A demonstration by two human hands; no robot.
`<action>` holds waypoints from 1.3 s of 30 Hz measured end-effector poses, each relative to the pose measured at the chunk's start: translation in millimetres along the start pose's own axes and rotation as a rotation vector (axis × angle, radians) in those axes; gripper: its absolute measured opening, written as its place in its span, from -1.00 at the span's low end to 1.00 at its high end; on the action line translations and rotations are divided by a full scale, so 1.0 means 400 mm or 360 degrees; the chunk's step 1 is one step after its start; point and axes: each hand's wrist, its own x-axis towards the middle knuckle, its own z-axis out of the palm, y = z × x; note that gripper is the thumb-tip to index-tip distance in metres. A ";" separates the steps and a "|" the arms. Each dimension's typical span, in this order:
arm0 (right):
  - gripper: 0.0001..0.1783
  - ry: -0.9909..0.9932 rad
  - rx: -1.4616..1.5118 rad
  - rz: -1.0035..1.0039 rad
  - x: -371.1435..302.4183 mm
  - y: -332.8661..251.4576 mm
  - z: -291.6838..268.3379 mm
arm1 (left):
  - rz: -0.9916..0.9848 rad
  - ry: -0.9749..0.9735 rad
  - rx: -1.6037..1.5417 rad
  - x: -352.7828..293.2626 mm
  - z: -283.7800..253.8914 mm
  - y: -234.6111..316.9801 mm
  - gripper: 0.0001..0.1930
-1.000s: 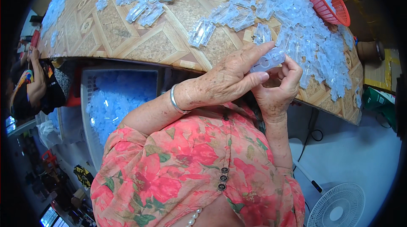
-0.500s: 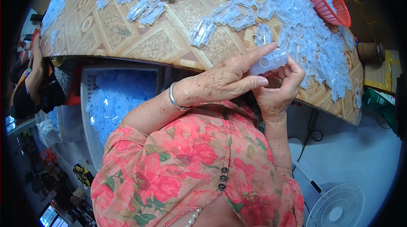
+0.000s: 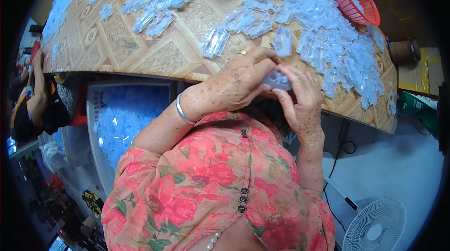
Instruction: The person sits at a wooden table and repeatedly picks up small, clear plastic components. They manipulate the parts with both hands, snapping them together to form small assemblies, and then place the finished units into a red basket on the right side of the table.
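A small translucent plastic part [image 3: 277,81] with round openings is held between my two hands at the table's near edge. My left hand [image 3: 241,78], with a ring and a silver bracelet on that arm, grips it from the left, fingers bent. From the other side my right hand [image 3: 303,95] closes on it with thumb and fingers. Just beyond my fingertips a clear flat plastic piece [image 3: 282,40] lies on the patterned table [image 3: 192,42]. Another shiny clear piece [image 3: 214,41] rests to its left. The fingers hide some of the held part.
Heaps of clear plastic pieces [image 3: 323,35] cover the table's right and far side. A red basket [image 3: 348,8] of translucent parts stands far right. Below the table at left is a white crate [image 3: 93,131] of similar parts. A fan [image 3: 375,231] stands lower right; another person [image 3: 35,103] is far left.
Both hands have drawn in around the plastic part and moved slightly left and nearer. My left fingers, stretched out before, now curl. The part has turned, its round openings facing up.
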 end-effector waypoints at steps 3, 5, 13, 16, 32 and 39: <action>-0.46 -0.0010 0.0041 0.0037 0.000 0.005 0.001 | -0.0098 0.0047 0.0065 -0.002 -0.001 0.002 -0.58; -0.49 0.0025 0.0045 0.0053 0.004 0.005 0.007 | -0.0207 0.0111 0.0090 -0.010 0.017 0.001 -0.61; -0.48 0.0116 -0.0055 0.0064 0.037 0.007 0.023 | -0.0121 0.0195 0.0190 0.018 0.018 -0.020 -0.58; -0.47 0.0089 -0.0051 0.0094 0.051 0.005 0.004 | -0.0208 0.0237 0.0135 0.015 0.022 -0.017 -0.59; -0.81 0.0020 -0.1110 0.0772 0.283 0.350 -0.154 | -0.0266 0.0294 0.0073 0.003 0.020 -0.015 -0.52; -0.86 0.0278 -0.1137 0.0531 0.267 0.365 -0.149 | -0.0254 0.0289 0.0065 0.006 0.020 -0.021 -0.54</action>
